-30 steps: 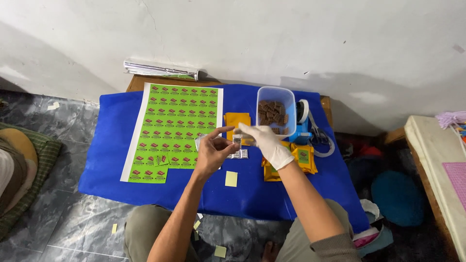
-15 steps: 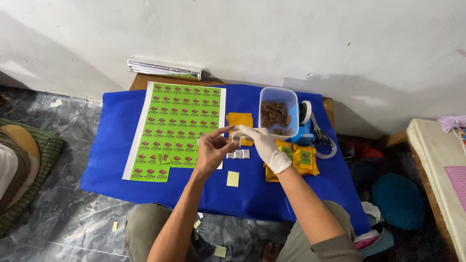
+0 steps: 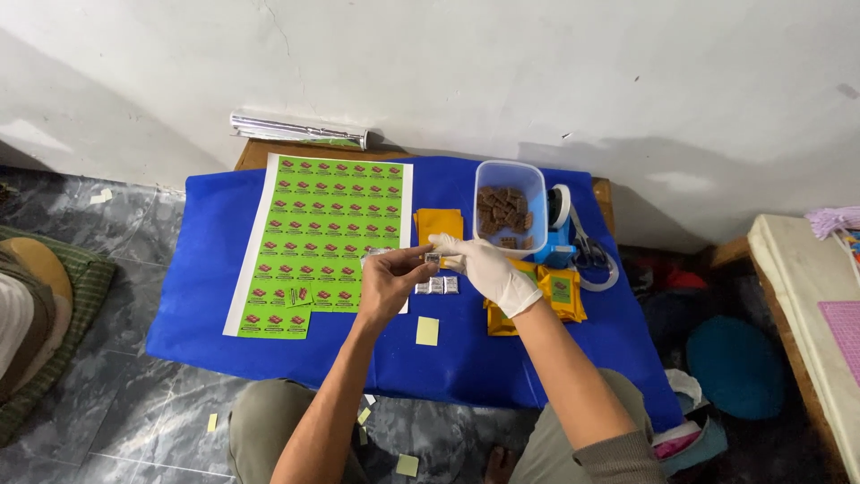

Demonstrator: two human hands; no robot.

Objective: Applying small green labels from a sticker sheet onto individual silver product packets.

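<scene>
While both hands meet over the middle of the blue cloth (image 3: pixel 206 296), they pinch one small foil-wrapped piece (image 3: pixel 432 258) between them. The bare left hand (image 3: pixel 387 285) curls its fingertips onto the piece from the left; the gloved right hand (image 3: pixel 484 269) grips it from the right with thumb and forefinger. The piece sits in the air, just above a short row of wrapped pieces (image 3: pixel 436 285) lying on the cloth.

Left of the hands, the green label sheet (image 3: pixel 322 233) runs almost from the far edge of the cloth to near the front; its lower right corner is cut away in steps, and the left hand overlaps its right edge. A yellow slip (image 3: pixel 427 331) lies alone on the cloth in front of the hands, with bare blue around it. Beyond the hands lies a folded orange packet (image 3: pixel 438 224), and just right of it a clear tub (image 3: pixel 511 206) with brown pieces. A blue tape dispenser (image 3: pixel 560 229) and scissors (image 3: pixel 589 246) crowd the far right edge, and yellow packets (image 3: pixel 551 300) lie under the right wrist.

A foil roll (image 3: pixel 300 132) lies against the wall behind the cloth. The front edge of the cloth hangs over the person's knees. More yellow slips lie on the floor below.
</scene>
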